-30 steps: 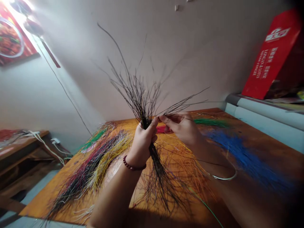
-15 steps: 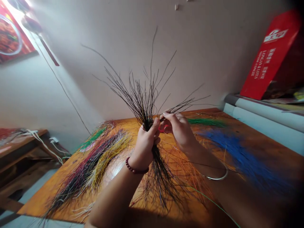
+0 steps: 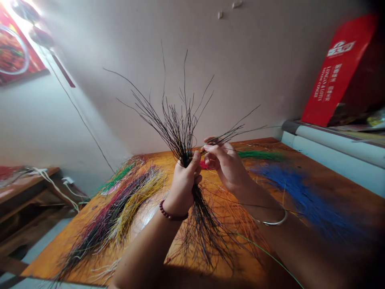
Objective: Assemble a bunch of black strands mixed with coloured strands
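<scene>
A thick bundle of thin black wires (image 3: 180, 138) is clasped in my left hand (image 3: 184, 182), above the table's middle. Its strands fan out upward, and the lower ends hang down below the fist. Close beside it on the right, my right hand (image 3: 227, 164) pinches a smaller bunch of dark wires (image 3: 233, 133) between thumb and fingers. A greenish strand is among these, and their tips point to the upper right. Something red shows behind the right fingers; most of it is hidden.
On the wooden table (image 3: 69, 237), red, black and yellow wires (image 3: 132, 204) lie at left. Orange wires (image 3: 237, 216) spread beneath my hands. Blue wires (image 3: 300, 200) and green wires (image 3: 260, 155) lie at right. A red box (image 3: 333, 76) stands on a surface at right.
My left hand still clasps the bundle, whose upper strands have shifted a little left. A greenish strand now shows among the wires in my right hand. The view has shifted slightly.
</scene>
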`<act>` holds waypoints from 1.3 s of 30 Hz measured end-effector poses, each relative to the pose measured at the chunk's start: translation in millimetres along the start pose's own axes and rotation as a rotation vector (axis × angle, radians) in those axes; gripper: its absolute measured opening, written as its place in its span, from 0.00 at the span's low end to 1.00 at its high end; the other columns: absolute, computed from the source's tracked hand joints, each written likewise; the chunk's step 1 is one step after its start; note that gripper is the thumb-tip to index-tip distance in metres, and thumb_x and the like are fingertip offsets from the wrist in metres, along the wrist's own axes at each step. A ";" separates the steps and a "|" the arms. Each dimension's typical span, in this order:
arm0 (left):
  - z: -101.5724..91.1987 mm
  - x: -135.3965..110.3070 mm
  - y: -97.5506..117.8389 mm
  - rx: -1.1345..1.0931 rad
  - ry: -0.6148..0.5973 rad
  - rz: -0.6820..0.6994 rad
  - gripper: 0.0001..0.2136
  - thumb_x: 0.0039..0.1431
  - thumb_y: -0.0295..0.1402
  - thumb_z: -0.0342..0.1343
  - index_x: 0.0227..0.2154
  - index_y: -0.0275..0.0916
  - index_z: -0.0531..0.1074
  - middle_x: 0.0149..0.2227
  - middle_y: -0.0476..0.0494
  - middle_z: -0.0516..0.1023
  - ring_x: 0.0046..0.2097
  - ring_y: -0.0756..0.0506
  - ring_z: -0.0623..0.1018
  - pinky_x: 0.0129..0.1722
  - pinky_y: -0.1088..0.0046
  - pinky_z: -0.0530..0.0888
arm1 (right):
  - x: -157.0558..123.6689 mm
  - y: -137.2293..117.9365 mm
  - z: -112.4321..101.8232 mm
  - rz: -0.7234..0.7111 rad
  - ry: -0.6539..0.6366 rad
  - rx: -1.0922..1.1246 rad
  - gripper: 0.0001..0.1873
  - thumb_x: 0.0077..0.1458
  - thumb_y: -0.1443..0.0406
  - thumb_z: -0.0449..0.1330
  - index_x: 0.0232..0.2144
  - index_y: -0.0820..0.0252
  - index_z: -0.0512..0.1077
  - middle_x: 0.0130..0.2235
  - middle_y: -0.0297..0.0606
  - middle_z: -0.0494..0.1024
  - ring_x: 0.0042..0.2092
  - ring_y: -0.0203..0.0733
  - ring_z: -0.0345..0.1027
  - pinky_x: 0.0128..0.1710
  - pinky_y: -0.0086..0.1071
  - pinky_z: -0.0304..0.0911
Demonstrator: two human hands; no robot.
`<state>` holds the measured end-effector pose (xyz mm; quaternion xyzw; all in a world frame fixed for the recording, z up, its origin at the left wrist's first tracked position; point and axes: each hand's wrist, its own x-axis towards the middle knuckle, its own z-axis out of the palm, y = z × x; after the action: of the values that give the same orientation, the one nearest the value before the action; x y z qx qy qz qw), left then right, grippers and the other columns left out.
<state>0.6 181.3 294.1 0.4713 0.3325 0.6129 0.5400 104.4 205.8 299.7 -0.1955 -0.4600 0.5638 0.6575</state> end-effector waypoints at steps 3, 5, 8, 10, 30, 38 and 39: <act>0.3 -0.1 -0.1 -0.009 0.012 -0.003 0.16 0.49 0.41 0.61 0.24 0.38 0.58 0.19 0.57 0.49 0.19 0.57 0.49 0.15 0.81 0.48 | -0.1 0.4 0.7 -0.032 -0.005 -0.034 0.11 0.44 0.59 0.62 0.30 0.59 0.68 0.29 0.31 0.72 0.21 0.26 0.58 0.18 0.25 0.53; 0.2 -0.2 0.1 -0.018 0.014 0.001 0.16 0.49 0.41 0.61 0.24 0.38 0.58 0.19 0.57 0.49 0.19 0.57 0.48 0.15 0.81 0.48 | 0.0 1.8 1.1 -0.065 0.002 -0.076 0.12 0.44 0.58 0.62 0.29 0.59 0.69 0.29 0.32 0.72 0.21 0.26 0.58 0.18 0.25 0.53; -0.1 -0.5 0.6 -0.040 0.022 -0.001 0.18 0.49 0.41 0.61 0.24 0.39 0.56 0.19 0.58 0.47 0.19 0.57 0.47 0.15 0.81 0.47 | -0.2 4.8 1.8 -0.110 0.055 -0.123 0.12 0.45 0.57 0.63 0.28 0.58 0.69 0.26 0.31 0.71 0.21 0.27 0.58 0.19 0.26 0.53; 0.0 -0.8 1.1 -0.061 0.033 0.001 0.18 0.49 0.40 0.61 0.24 0.39 0.55 0.19 0.58 0.46 0.19 0.57 0.46 0.15 0.80 0.47 | -0.9 6.8 2.5 -0.117 0.087 -0.144 0.12 0.45 0.56 0.63 0.28 0.58 0.70 0.25 0.30 0.71 0.21 0.28 0.58 0.19 0.26 0.53; 3.5 -2.2 -8.4 -0.039 -0.067 -0.099 0.16 0.49 0.41 0.61 0.25 0.37 0.61 0.20 0.57 0.52 0.18 0.58 0.49 0.16 0.81 0.47 | 1.7 15.4 7.4 -0.140 0.197 -0.006 0.14 0.47 0.58 0.60 0.27 0.55 0.57 0.20 0.22 0.54 0.17 0.26 0.45 0.16 0.26 0.45; 4.1 0.4 -8.8 -0.102 -0.020 -0.071 0.14 0.50 0.42 0.59 0.26 0.36 0.65 0.19 0.58 0.50 0.18 0.58 0.48 0.15 0.81 0.46 | 4.7 24.8 0.6 -0.075 0.066 -0.017 0.13 0.52 0.54 0.55 0.34 0.57 0.67 0.28 0.30 0.68 0.19 0.26 0.52 0.18 0.25 0.50; 3.1 1.0 -8.5 -0.111 -0.008 -0.066 0.14 0.50 0.42 0.59 0.26 0.36 0.65 0.18 0.58 0.49 0.17 0.58 0.47 0.15 0.81 0.46 | 4.8 25.5 -0.1 -0.083 0.049 -0.048 0.14 0.53 0.54 0.54 0.35 0.57 0.69 0.30 0.31 0.70 0.20 0.27 0.54 0.19 0.25 0.51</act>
<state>6.5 183.6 287.5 0.4318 0.3112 0.6105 0.5865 89.9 217.6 281.8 -0.2059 -0.4648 0.5197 0.6866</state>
